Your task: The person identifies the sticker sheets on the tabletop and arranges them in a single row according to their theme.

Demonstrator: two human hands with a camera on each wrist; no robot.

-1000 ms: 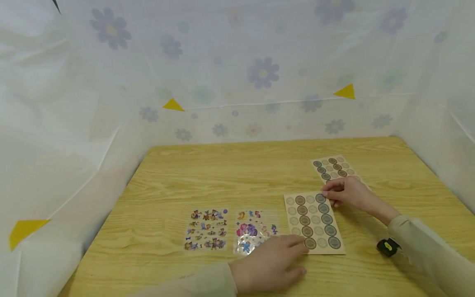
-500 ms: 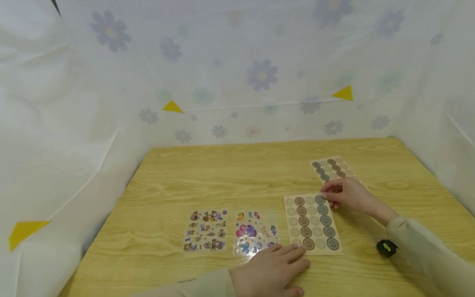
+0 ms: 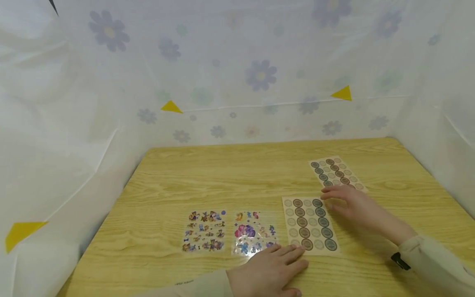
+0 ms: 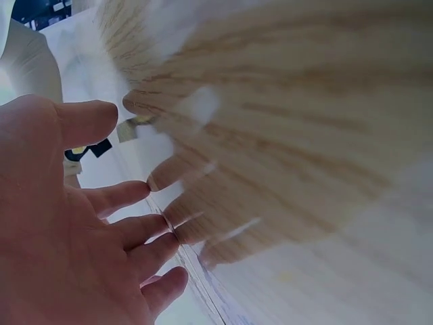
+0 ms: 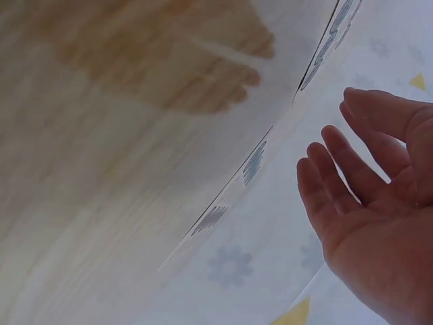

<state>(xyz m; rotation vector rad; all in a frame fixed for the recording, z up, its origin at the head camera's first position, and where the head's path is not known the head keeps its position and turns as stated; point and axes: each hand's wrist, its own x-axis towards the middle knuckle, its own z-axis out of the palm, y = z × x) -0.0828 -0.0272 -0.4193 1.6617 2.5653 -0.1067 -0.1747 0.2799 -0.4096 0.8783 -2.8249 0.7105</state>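
Observation:
A beige sheet of round stickers (image 3: 311, 226) lies flat on the table in the head view. My left hand (image 3: 268, 270) has its fingers straight; the fingertips touch the sheet's near left corner and overlap the near edge of a clear sticker sheet with ponies (image 3: 255, 231). Beside the beige sheet's far right corner is my right hand (image 3: 358, 210), holding nothing, its fingers loosely bent and spread from the thumb. Behind it lies a second beige sticker sheet (image 3: 335, 170), its near part hidden by that hand. In the right wrist view the hand (image 5: 379, 196) is apart from the tabletop.
A clear sticker sheet with cartoon dogs (image 3: 204, 231) lies left of the pony sheet. The wooden table (image 3: 208, 173) meets a white flowered curtain (image 3: 222, 74) at the back and sides. Yellow tape triangles mark the curtain.
My right hand has let go of the near beige sheet's far right corner and drawn slightly right. The left hand's fingers have flattened and spread at its near edge.

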